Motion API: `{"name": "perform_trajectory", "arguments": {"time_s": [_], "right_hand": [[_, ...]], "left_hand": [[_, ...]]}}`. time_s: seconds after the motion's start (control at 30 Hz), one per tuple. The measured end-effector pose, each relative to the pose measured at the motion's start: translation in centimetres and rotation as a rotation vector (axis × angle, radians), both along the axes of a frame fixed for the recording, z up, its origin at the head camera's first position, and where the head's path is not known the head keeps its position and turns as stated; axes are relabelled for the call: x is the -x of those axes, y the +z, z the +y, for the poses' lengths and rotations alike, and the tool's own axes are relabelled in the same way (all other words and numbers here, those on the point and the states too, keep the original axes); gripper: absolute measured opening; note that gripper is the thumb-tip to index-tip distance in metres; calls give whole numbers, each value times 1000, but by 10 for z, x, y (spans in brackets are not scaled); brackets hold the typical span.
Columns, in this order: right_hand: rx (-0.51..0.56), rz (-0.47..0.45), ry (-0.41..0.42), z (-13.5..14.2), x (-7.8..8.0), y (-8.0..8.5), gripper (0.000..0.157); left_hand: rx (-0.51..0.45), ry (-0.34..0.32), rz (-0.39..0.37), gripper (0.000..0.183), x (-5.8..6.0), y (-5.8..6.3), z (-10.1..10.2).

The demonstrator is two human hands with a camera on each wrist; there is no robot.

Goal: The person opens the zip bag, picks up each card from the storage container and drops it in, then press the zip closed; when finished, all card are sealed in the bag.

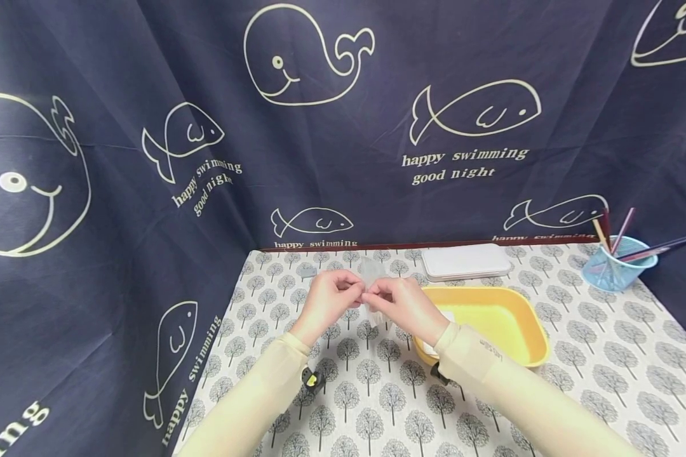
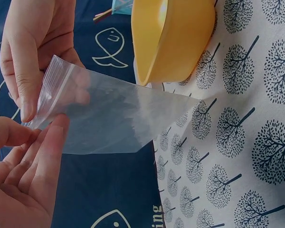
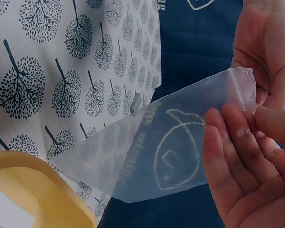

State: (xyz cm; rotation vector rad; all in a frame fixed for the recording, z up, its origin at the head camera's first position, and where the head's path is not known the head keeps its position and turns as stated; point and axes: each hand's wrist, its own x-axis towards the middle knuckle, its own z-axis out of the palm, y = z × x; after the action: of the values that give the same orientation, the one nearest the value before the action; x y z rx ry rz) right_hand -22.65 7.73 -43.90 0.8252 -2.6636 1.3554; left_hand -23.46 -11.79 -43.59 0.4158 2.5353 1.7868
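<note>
A clear zip-lock bag (image 2: 114, 116) hangs between my two hands over the table, its zip strip uppermost. My left hand (image 1: 331, 298) pinches the top edge of the bag between thumb and fingers. Right beside it, my right hand (image 1: 403, 301) pinches the same edge, the fingertips of both hands close together near the middle of the opening. In the right wrist view the bag (image 3: 147, 147) looks flat and see-through, with the curtain's fish print showing through it.
A yellow bin (image 1: 534, 330) with a white item inside stands by my right forearm. Behind it lies a white flat case (image 1: 465, 261). A small grey block (image 1: 308, 271) lies at the back left. A blue mesh cup (image 1: 614, 270) of pencils stands at the far right.
</note>
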Motion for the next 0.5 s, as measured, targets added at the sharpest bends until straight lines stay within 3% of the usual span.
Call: {"name": "perform_trajectory", "arguments": {"time_s": [0.5], "right_hand": [[-10, -17, -36, -3, -2, 2, 9]], "left_hand": [[56, 24, -9, 8, -3, 2, 2]]}}
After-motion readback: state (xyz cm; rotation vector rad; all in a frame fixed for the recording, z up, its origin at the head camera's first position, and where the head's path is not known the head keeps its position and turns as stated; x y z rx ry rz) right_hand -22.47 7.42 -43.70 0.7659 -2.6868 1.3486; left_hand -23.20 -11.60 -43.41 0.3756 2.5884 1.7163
